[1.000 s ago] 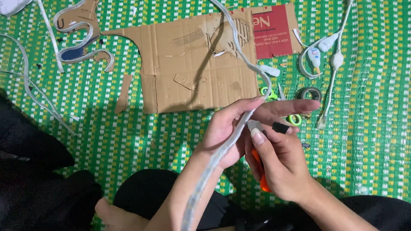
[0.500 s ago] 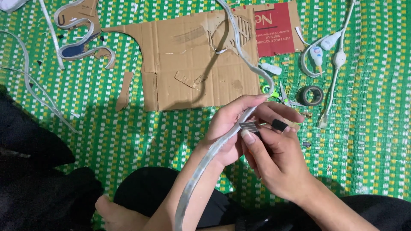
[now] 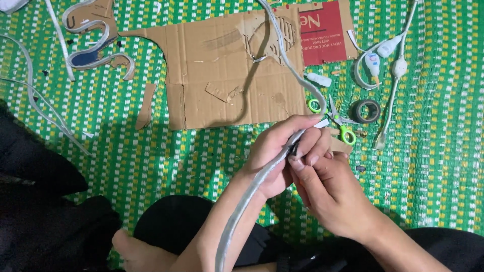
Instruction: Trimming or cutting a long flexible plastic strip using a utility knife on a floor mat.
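Observation:
My left hand [image 3: 282, 151] grips a long flat grey strip [image 3: 252, 191] that runs down over my forearm and up past the cardboard. My right hand [image 3: 327, 189] presses against the left one, its fingertips pinching something small and dark at the strip near my left thumb; what it holds is mostly hidden. Both hands hover above the green woven mat [image 3: 433, 151], just in front of small green-handled scissors [image 3: 338, 121].
A cut sheet of brown cardboard [image 3: 217, 65] with a red printed flap [image 3: 322, 30] lies ahead. A roll of dark tape [image 3: 365, 111], white corded plugs [image 3: 388, 55] and curved grey strips [image 3: 91, 45] lie around. My dark-clothed legs [image 3: 50, 211] fill the bottom.
My hands have closed together. The dark tool tip and orange handle seen in my right hand a second ago are now hidden between my fingers.

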